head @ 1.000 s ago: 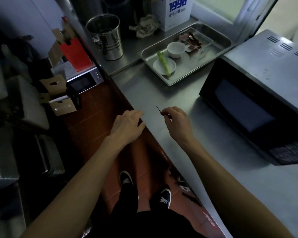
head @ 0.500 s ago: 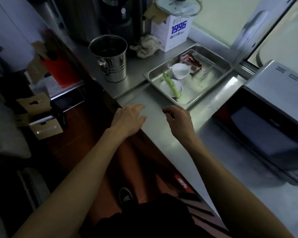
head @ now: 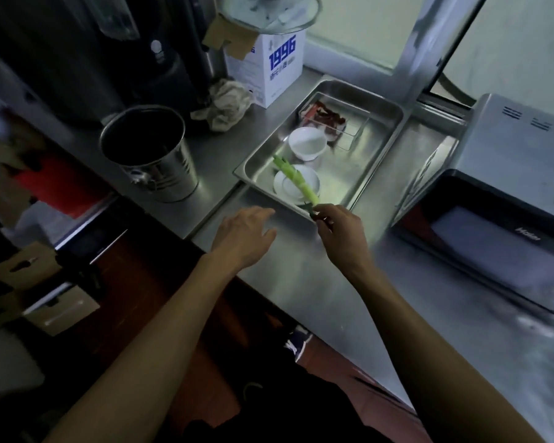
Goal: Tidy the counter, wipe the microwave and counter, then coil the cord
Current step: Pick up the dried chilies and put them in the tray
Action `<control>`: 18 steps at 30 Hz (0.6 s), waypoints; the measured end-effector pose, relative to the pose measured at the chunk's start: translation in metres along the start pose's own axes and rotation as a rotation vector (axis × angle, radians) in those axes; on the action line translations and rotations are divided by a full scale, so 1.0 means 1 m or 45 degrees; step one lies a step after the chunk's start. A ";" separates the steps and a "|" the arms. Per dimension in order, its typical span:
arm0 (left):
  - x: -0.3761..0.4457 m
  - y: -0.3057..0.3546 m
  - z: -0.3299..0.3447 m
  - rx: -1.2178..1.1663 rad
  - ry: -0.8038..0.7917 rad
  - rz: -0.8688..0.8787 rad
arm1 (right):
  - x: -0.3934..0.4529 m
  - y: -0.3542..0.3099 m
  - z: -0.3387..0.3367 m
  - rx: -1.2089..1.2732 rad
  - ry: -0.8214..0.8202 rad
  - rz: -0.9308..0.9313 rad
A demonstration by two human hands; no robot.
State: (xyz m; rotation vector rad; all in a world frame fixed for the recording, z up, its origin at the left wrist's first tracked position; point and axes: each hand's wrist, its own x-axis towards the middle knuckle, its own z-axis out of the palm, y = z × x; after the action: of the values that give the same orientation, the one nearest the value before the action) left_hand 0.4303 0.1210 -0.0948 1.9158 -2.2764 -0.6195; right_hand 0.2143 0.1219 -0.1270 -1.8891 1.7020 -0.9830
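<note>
Tidying the counter: small scrap on its way to the tray

Head view. Right hand [head: 341, 231] was raised just over the near rim of the steel tray [head: 383, 156], thumb and forefinger pinched on a small dark scrap [head: 312, 214]; what the scrap was could not be made out. Left hand [head: 243, 235] hovered low over the counter [head: 301, 282] near its front edge, fingers loosely spread and holding nothing. Inside the tray: a white saucer [head: 288, 187] with a green stalk [head: 296, 179] lying across it, a white bowl [head: 307, 142] just behind, and a clear box of reddish pieces [head: 328, 118] at the far end. The stalk's lower end sat just beside the pinching fingertips; whether they touched it was unclear. Microwave [head: 506, 199] stood to the right, door closed. A crumpled rag [head: 226, 103] lay behind a steel bucket [head: 151, 151], beside a white carton [head: 269, 68]. No cord showed in this view.

Judgement: the tidy-up step was in hand; wiping and coiling looked not yet begun. The next move likely called for carrying the scrap past the rim and letting go inside the tray, clear of the saucer, so nothing dropped back onto the counter. After that, the rag was the probable thing to fetch, a long reach past the bucket.
</note>
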 end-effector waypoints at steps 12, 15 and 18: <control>0.119 0.018 -0.023 0.046 -0.056 0.146 | 0.094 0.040 -0.003 -0.001 0.140 0.145; 0.155 0.020 -0.023 0.046 -0.075 0.187 | 0.120 0.055 0.000 -0.047 0.173 0.202; 0.196 0.018 -0.024 -0.008 -0.095 0.253 | 0.148 0.063 0.006 -0.095 0.181 0.233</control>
State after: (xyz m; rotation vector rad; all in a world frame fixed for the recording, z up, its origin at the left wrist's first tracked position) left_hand 0.3825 -0.0707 -0.1020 1.6619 -2.4660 -0.6817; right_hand 0.1762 -0.0337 -0.1425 -1.7056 1.9794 -1.0147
